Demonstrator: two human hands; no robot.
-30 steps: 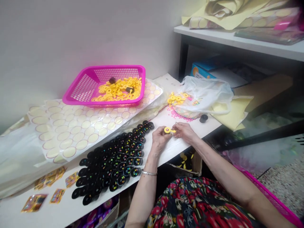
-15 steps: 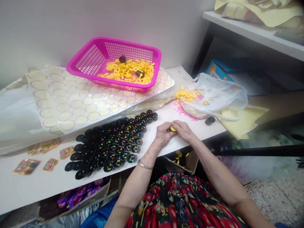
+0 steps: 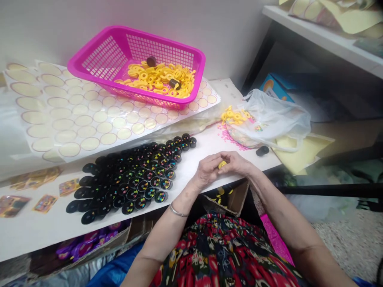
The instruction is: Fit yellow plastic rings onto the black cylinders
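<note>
Handwork up close, pretty fiddly stuff: one small yellow piece (image 3: 222, 164) is pinched between both hands, near the front edge of the white table (image 3: 206, 137). The left hand (image 3: 207, 169) is curled inward with its fingers drawn in on it, and the right hand (image 3: 235, 163) is tucked around the other side, thumb and fingertips nearly meeting the left's. Most of the piece is covered, so whether anything is being fitted onto it can't be told. The step in hand can be read as fingertip work on that single piece, probably pressing or adjusting. For the next move, a steady two-sided pinch is called for, since something that small could easily be dropped. Black cups (image 3: 143, 186) are lined up to the left; loose yellow rings (image 3: 232, 116) are heaped beside the plastic bag (image 3: 283, 115).
</note>
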